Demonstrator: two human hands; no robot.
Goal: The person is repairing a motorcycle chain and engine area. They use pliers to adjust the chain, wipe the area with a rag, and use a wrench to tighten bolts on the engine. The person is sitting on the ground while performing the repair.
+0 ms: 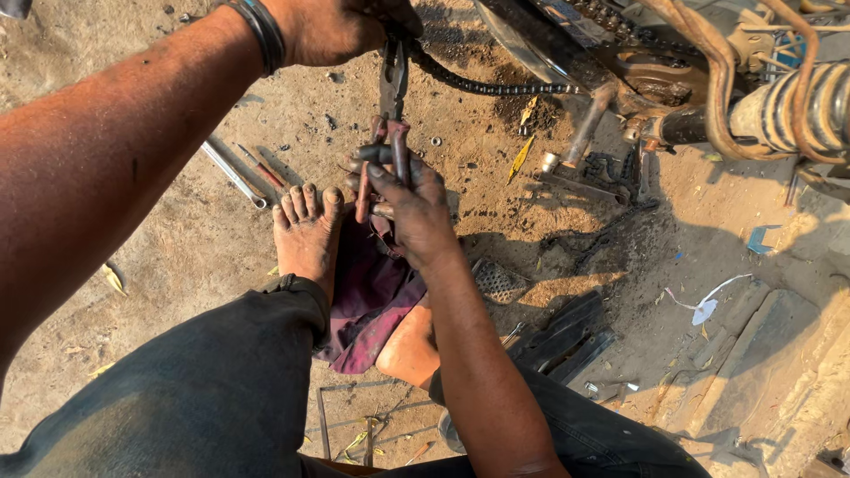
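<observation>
The right hand (409, 205) is dirty and black with grease. Its fingers are curled tight around the reddish handles of a pair of pliers (392, 133). The pliers point up, away from the person, and their dark nose reaches toward the left hand (341, 26). The left hand is at the top of the picture, closed around something dark just where the pliers end. I cannot tell what it is pinching. Black bands (261, 31) sit on the left wrist.

A greasy chain (496, 86) runs from beside the left hand over to the motorbike (708, 80) at the top right. A bare foot (305, 232) rests on the sandy ground (177, 248), just beside the right hand. A purple rag (372, 301) lies under the right wrist. A thin spanner (232, 174) and a small screwdriver (261, 165) lie on the ground to the left of the foot.
</observation>
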